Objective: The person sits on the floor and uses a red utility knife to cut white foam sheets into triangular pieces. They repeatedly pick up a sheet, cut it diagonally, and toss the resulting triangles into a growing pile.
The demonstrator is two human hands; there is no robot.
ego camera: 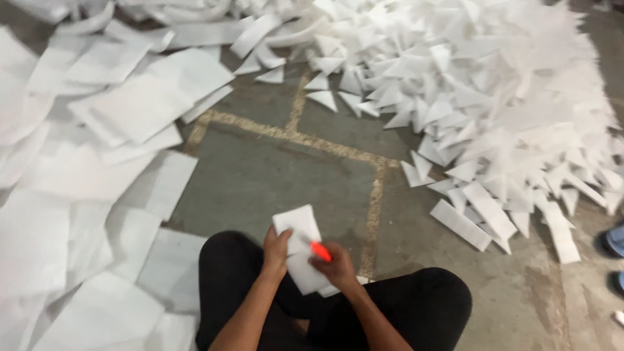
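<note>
Black-trousered knees (448, 292) spread wide at the bottom of the view, the person sitting on the concrete floor (273, 175) with both forearms reaching forward between them. A small white foam sheet (300, 250) sits just above the lap, held at its left edge by the left hand (276, 250), whose fingers curl around the margin and pin it. Closed around an orange-handled cutter (320, 251), the right hand (338, 266) presses the tool onto the sheet's middle; the blade itself is too small to make out. Risk lies mostly in how close the two hands are: the cutter works right beside the left thumb, and a slip on the soft foam could carry the edge into those fingers or down toward the trousers, since nothing firm backs the sheet. A loose hold on the left edge could also let the sheet twist and the cut wander. Both wrists are bent slightly inward, elbows tucked near the knees, the right forearm angling in from the lower right, the left rising more steeply. To the left lie large flat white sheets (130, 104), overlapping across the floor; to the upper right rises a heap of cut white triangles and strips (507, 97). A blue shoe (614, 239) shows at the right edge.
</note>
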